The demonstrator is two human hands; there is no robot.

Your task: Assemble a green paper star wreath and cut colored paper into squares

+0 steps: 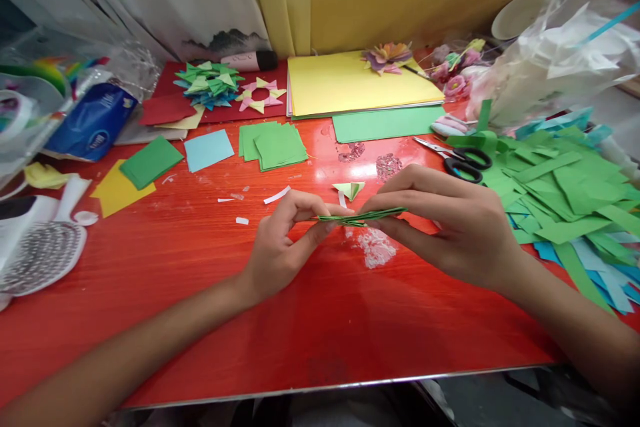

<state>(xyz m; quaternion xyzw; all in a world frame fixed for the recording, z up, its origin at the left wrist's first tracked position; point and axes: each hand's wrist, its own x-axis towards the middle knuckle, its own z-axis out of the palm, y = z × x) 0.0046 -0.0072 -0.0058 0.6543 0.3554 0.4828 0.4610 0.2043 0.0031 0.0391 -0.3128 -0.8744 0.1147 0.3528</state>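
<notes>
Between my two hands a thin stack of green paper (364, 217) is held nearly edge-on above the red table (210, 340). My left hand (287, 243) pinches its left end between thumb and fingers. At the right end, my right hand (445, 223) has its thumb below and fingers on top. Just beyond the stack lies a small folded pale yellow-green paper piece (349, 190). Scissors (463, 161) with black handles rest past my right hand. Cut green paper squares (281, 147) lie farther back.
A heap of green paper strips (560, 180) spreads along the right. Yellow paper sheets (360, 83), a green folded-paper star (207, 83) and a pink-yellow paper ring (261, 95) lie at the back. On the left are a hairbrush (45, 257) and a blue tissue pack (95, 120).
</notes>
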